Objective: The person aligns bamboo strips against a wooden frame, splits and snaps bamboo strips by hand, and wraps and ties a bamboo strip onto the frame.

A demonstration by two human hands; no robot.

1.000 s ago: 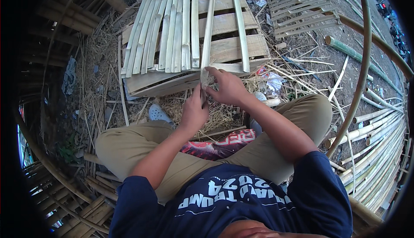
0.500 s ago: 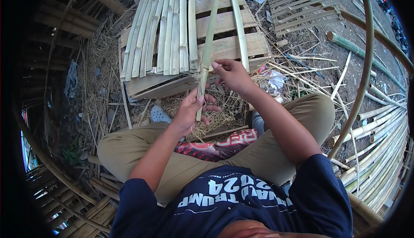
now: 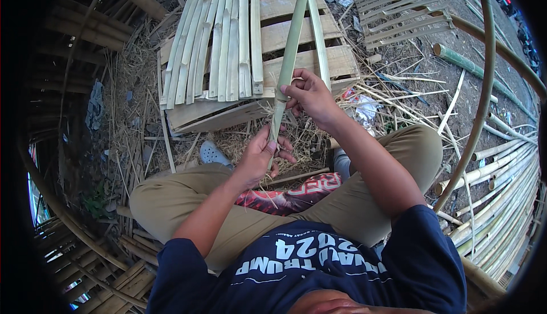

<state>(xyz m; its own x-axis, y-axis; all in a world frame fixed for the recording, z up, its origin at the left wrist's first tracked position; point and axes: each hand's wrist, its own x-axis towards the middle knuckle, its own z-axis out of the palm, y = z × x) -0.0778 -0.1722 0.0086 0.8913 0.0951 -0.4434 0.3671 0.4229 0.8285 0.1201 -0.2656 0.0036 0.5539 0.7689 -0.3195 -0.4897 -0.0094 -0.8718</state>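
A long split bamboo strip [image 3: 293,40] slants up and away from me, its far part over a wooden slatted crate [image 3: 283,40]. Near its lower end my left hand [image 3: 263,152] grips it, thumb on top and the other fingers loosely spread beneath. Higher up, my right hand [image 3: 310,95] pinches the strip beside a node, with thumb and fingertips closed on its edge. Loose fibres hang around the node. Several pale bamboo slats [image 3: 219,46] lie side by side on the crate, left of the strip, and a single slat [image 3: 319,40] lies to its right.
Bamboo shavings [image 3: 222,146] litter the ground between my crossed legs and the crate. A slatted bamboo panel [image 3: 401,9] lies at the far right. Bamboo poles [image 3: 501,194] are piled on the right, near a green pole [image 3: 464,60]. A curved bamboo hoop [image 3: 484,86] rises there.
The bamboo strip has shifted right and turned to show more of its green face. Both hands have moved right with it, still holding it.
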